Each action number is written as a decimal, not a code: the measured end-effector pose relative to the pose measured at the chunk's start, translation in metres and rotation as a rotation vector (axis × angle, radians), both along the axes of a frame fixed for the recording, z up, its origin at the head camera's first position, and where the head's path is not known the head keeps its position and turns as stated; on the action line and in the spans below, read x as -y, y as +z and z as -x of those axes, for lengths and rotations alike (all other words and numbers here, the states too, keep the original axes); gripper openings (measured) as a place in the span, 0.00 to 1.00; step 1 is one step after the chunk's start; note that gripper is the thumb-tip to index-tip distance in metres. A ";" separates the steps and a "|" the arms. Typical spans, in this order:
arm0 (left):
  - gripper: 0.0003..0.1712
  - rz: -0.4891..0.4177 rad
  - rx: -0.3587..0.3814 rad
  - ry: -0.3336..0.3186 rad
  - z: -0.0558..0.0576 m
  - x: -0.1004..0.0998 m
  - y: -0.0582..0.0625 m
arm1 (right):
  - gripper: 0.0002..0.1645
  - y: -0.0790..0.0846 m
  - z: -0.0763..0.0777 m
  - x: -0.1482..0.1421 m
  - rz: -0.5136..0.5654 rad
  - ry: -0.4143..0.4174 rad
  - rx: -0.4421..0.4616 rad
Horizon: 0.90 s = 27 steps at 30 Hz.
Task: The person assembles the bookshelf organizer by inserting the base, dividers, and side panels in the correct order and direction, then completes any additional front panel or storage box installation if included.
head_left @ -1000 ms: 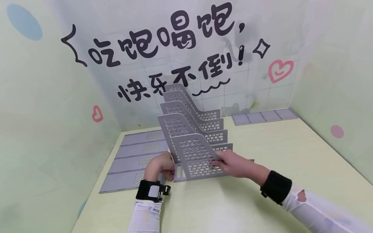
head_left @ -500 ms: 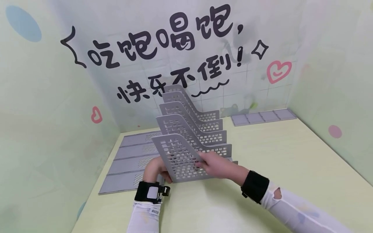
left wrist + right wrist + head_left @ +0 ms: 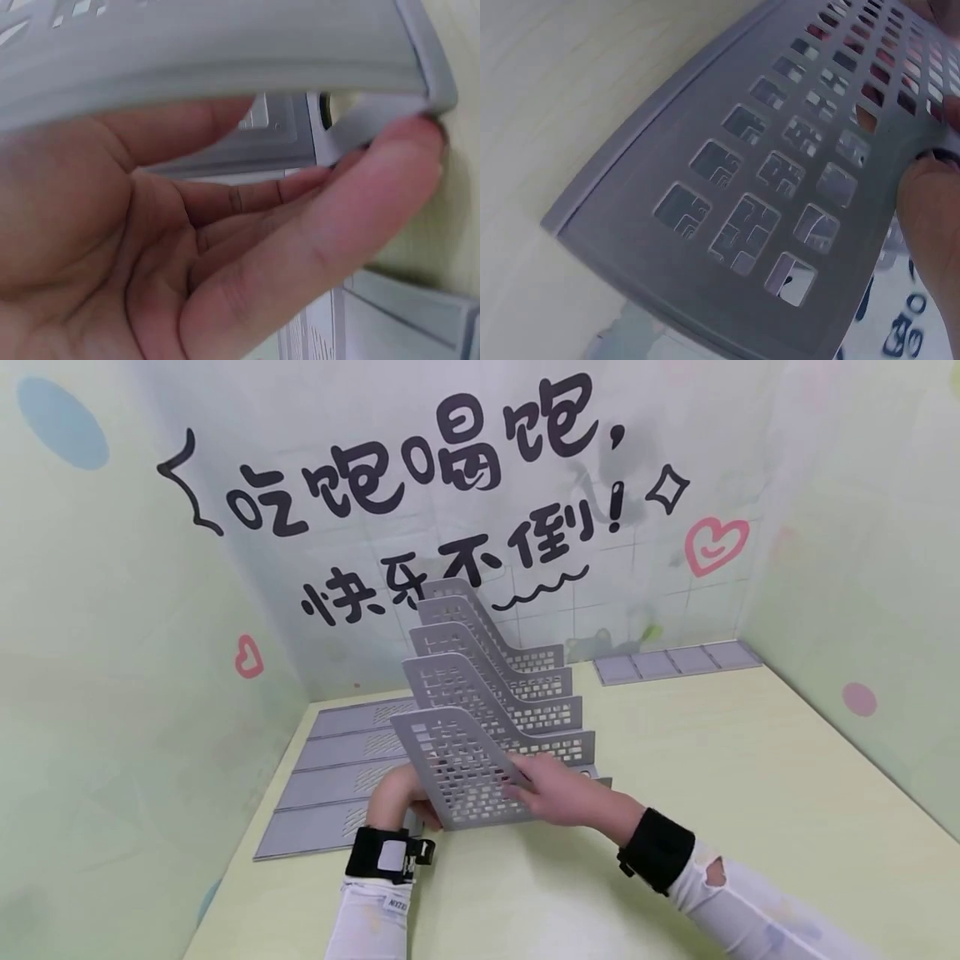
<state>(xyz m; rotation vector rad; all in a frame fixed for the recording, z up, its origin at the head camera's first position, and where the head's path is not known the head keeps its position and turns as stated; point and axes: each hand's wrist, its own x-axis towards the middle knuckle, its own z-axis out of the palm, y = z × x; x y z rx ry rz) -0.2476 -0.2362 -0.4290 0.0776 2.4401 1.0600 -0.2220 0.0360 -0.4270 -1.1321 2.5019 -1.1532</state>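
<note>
A grey plastic file rack with several upright perforated dividers stands on the table before me. My right hand grips the sloping edge of the front divider panel, which lines up with the dividers behind it. In the right wrist view, the thumb lies over that panel's edge. My left hand is at the rack's lower left front corner, partly hidden by the panel. The left wrist view shows its index finger at the panel corner, with the thumb partly hidden behind the panel.
Flat grey sections with slotted patches lie joined on the table to the left, close beside my left hand. Another flat grey strip lies at the back right near the wall. Printed walls enclose the table on three sides.
The front panel has shifted left into line with the other dividers, carried by my right hand. It now covers part of my left hand, which has stayed by the corner.
</note>
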 end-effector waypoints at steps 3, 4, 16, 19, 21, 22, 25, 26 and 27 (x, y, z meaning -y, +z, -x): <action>0.13 -0.036 0.047 -0.030 0.007 0.006 -0.001 | 0.40 0.008 0.011 -0.012 0.018 0.056 0.055; 0.13 -0.041 0.055 -0.044 0.008 0.008 0.000 | 0.43 0.012 0.017 -0.020 0.031 0.076 0.070; 0.15 -0.074 -0.081 0.074 0.013 0.032 0.015 | 0.31 0.042 0.067 -0.100 -0.257 -0.194 0.048; 0.16 -0.039 -0.131 0.100 0.014 0.036 0.017 | 0.31 0.030 0.072 -0.101 -0.313 -0.182 0.093; 0.18 -0.017 -0.151 0.093 0.015 0.039 0.017 | 0.26 0.020 0.076 -0.100 -0.308 -0.172 0.092; 0.20 -0.007 -0.161 0.087 0.015 0.040 0.017 | 0.22 0.016 0.078 -0.100 -0.301 -0.163 0.081; 0.24 0.027 -0.267 0.066 0.018 0.044 0.019 | 0.08 0.005 0.084 -0.099 -0.276 -0.140 0.033; 0.26 0.029 -0.314 0.072 0.017 0.046 0.022 | 0.04 0.003 0.085 -0.098 -0.272 -0.134 0.011; 0.27 0.018 -0.364 0.089 0.017 0.046 0.025 | 0.04 0.003 0.086 -0.098 -0.270 -0.130 -0.007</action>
